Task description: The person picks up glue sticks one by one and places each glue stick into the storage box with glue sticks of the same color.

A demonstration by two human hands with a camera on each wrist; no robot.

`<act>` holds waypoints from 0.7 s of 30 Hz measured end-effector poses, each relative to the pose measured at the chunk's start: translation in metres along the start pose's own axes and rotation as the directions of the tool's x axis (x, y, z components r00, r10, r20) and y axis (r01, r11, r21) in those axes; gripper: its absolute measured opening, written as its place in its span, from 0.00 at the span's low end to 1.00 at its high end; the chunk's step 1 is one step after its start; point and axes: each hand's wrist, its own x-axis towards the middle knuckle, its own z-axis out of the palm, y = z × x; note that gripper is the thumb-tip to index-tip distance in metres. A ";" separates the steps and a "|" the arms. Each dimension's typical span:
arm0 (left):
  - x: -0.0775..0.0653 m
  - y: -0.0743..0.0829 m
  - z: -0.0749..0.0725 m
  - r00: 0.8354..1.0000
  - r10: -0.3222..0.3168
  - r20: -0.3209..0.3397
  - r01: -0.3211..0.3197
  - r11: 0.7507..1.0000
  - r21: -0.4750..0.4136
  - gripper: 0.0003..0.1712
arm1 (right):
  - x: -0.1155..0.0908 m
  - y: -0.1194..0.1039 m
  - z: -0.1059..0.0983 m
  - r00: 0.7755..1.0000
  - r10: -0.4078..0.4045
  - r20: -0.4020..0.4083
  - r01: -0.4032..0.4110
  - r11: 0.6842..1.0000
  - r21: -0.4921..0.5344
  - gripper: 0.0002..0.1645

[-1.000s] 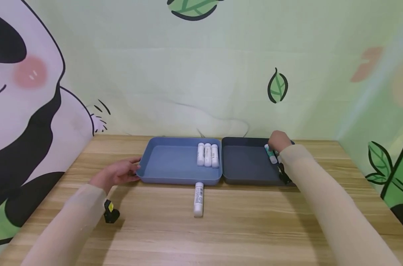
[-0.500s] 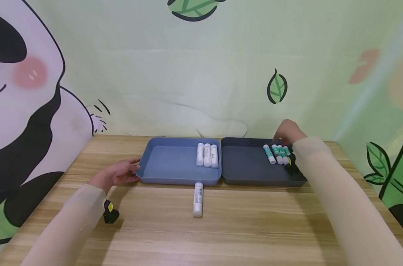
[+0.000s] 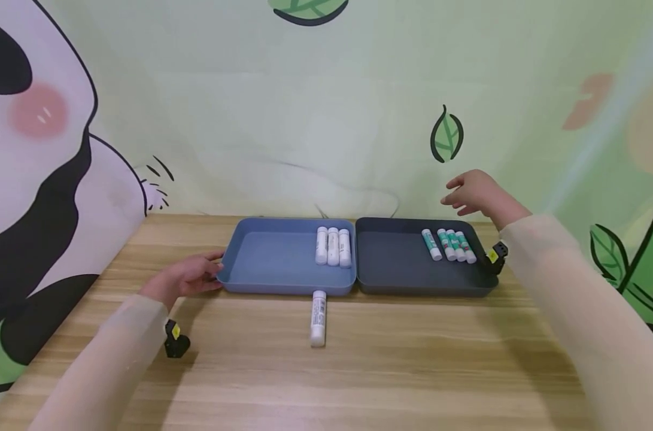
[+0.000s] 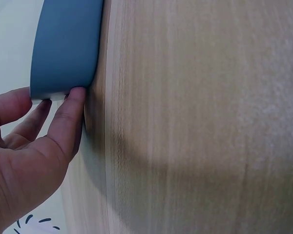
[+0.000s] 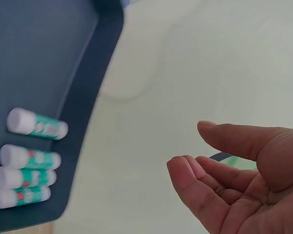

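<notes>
My left hand (image 3: 188, 276) touches the left end of the blue tray (image 3: 267, 285) with its fingertips; the left wrist view shows the fingers (image 4: 68, 114) against the tray's end wall (image 4: 63, 68). Inside that tray, three white glue sticks (image 3: 333, 246) lie side by side at the right end. Another white glue stick (image 3: 318, 319) lies on the table in front of it. My right hand (image 3: 477, 193), holding nothing, is raised above the back right of the dark grey tray (image 3: 396, 281). Several green-labelled glue sticks (image 3: 449, 244) lie in that tray, one slightly apart from the others.
Both trays stand side by side on a wooden table (image 3: 391, 365), near its back edge. Behind it hangs a light green backdrop (image 3: 224, 120) printed with a panda and leaves. A small black device (image 3: 176, 340) is worn at the left wrist.
My right hand has risen from the glue sticks in the dark tray, moving back and to the right, and its fingers have spread. The left hand stays at the blue tray.
</notes>
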 end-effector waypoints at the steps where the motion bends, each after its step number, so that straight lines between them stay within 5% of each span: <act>1: 0.000 0.000 0.000 1.000 0.001 0.002 -0.001 1.000 0.000 0.41 | -0.003 -0.003 -0.001 1.000 -0.021 -0.006 0.021 1.000 -0.010 0.34; 11: 0.000 -0.001 -0.001 1.000 0.001 0.000 -0.001 1.000 -0.004 0.40 | -0.047 -0.032 0.016 0.982 -0.184 -0.037 0.182 0.982 -0.049 0.34; 21: 0.004 -0.003 -0.002 1.000 0.020 -0.001 -0.020 1.000 0.011 0.40 | -0.078 -0.046 0.076 0.955 -0.295 -0.037 0.297 0.949 0.106 0.28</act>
